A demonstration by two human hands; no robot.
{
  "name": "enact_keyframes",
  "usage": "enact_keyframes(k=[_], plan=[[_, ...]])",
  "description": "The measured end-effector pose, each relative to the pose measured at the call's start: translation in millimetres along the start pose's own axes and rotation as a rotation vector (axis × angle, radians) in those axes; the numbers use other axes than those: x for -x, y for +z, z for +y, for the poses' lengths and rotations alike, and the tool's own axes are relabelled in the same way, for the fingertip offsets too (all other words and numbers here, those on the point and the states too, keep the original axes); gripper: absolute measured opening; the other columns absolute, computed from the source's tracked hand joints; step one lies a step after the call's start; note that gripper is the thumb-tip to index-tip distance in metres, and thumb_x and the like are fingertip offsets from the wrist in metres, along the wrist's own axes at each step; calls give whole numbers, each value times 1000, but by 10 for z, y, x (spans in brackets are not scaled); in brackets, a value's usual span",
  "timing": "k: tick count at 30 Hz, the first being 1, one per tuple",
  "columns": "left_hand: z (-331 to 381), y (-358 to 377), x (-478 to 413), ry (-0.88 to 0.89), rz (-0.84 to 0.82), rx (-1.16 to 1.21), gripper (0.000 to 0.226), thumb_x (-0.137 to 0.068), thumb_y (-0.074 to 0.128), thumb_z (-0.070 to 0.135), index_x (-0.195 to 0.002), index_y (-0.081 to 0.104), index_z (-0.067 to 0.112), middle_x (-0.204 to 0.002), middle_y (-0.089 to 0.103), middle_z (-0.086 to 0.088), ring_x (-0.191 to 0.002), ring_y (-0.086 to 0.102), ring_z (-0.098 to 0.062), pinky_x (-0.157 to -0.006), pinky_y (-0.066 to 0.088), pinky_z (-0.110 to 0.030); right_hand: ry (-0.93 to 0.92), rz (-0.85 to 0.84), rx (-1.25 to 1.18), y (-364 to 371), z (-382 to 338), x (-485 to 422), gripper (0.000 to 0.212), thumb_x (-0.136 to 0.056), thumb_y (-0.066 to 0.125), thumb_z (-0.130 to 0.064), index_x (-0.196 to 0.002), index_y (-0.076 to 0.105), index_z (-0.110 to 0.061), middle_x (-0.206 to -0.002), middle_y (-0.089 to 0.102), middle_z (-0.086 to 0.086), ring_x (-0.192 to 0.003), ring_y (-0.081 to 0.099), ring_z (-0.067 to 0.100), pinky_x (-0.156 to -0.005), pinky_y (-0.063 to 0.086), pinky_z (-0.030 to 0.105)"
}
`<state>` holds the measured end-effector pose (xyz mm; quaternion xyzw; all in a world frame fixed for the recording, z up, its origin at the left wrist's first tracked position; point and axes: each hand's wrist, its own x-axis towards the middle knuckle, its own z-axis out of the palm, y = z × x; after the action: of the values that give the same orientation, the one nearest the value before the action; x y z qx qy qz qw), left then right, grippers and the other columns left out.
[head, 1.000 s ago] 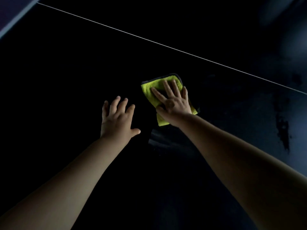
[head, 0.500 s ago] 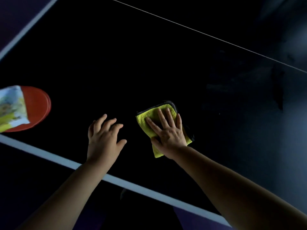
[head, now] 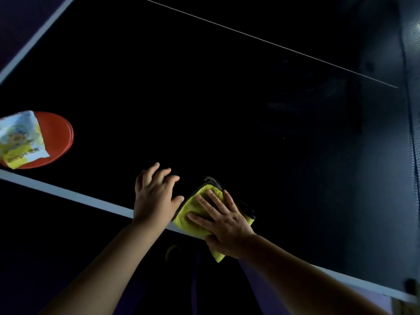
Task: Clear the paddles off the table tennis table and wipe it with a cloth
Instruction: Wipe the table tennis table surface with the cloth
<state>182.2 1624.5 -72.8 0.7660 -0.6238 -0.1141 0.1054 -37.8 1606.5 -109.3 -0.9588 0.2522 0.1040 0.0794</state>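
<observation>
Lying flat under right hand (head: pixel 223 220): cloth (head: pixel 189 211).

Dim room, purplish floor (head: pixel 384 302) beyond the dark tabletop's edge.

Both hands flat, fingers spread: left (head: pixel 154 196); right (head: pixel 223 221).

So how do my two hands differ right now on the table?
The right hand lies flat, fingers spread, pressing the yellow cloth; the left hand rests bare on the table, fingers slightly curled. The right one overhangs the white edge line more. Both are palm down, side by side.
</observation>
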Motion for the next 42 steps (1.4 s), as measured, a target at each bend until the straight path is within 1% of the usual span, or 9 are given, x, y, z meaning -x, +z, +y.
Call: enact_keyframes(k=[5, 9, 17, 22, 24, 26, 28, 36, 42], plan=[[204, 33, -209, 1, -79, -11, 55, -48, 91, 29, -97, 71, 14, -112, 66, -8, -122, 36, -25, -91, 41, -53, -86, -22, 72, -28, 548, 46, 70, -81, 36, -56, -149, 24, -45, -163, 11, -2, -150, 6, 29, -116, 1, 57], [489, 168, -521, -19, -144, -13, 63, -47, 92, 30, -104, 69, 14, -116, 64, -9, -121, 39, -27, -90, 42, -54, -82, 10, 57, -89, 1132, -150, 74, -80, 39, -57, -150, 23, -45, -163, 12, -2, -151, 1, 28, -117, 2, 57], [1243, 468, -1517, -93, -198, -55, 96, -49, 89, 38, -131, 52, 7, -131, 55, -14, -121, 49, -36, -93, 42, -55, 33, 93, -9, -365, 2729, -869, 76, -78, 41, -57, -151, 27, -41, -163, 15, 0, -151, 2, 27, -119, 7, 57], [1642, 655, -2158, -85, -216, -125, 102, -43, 88, 45, -131, 53, 6, -135, 53, -15, -121, 49, -35, -96, 39, -55, 151, 153, -12, -533, 3683, -1392, 76, -77, 36, -58, -151, 27, -41, -163, 18, -1, -151, 7, 26, -119, 5, 53], [1803, 676, -2352, -82, -266, -162, 103, -51, 84, 51, -137, 46, 9, -144, 43, -14, -131, 41, -33, -104, 31, -55, 200, 180, -25, -592, 4000, -1582, 74, -79, 33, -61, -150, 28, -43, -162, 19, -2, -150, 9, 25, -119, 6, 53], [1935, 698, -2487, -56, -308, -225, 101, -72, 66, 58, -150, 18, 15, -158, 12, -9, -144, 13, -26, -114, 10, -50, 262, 193, -49, -660, 4280, -1755, 72, -81, 28, -67, -150, 26, -46, -162, 18, -4, -151, 7, 23, -120, 3, 51], [2001, 715, -2563, -59, -352, -248, 96, -83, 53, 59, -151, -2, 19, -159, -8, -3, -145, -4, -20, -116, -3, -44, 312, 184, -60, -717, 4561, -1911, 70, -84, 28, -69, -150, 23, -47, -163, 14, -6, -151, 2, 22, -120, -1, 50], [2108, 715, -2610, -98, -385, -286, 96, -85, 55, 56, -150, -5, 20, -158, -13, -3, -145, -6, -18, -116, -2, -42, 493, 169, -106, -897, 5450, -2142, 63, -92, 41, -60, -150, 20, -49, -165, 1, -2, -149, -15, 30, -118, -8, 55], [2113, 715, -2612, -122, -423, -280, 95, -85, 54, 57, -150, -6, 22, -158, -14, -1, -145, -8, -17, -116, -2, -42, 645, 154, -223, -924, 5565, -1786, 61, -93, 40, -48, -150, 20, -49, -165, -2, 1, -150, -9, 28, -120, 2, 50]])
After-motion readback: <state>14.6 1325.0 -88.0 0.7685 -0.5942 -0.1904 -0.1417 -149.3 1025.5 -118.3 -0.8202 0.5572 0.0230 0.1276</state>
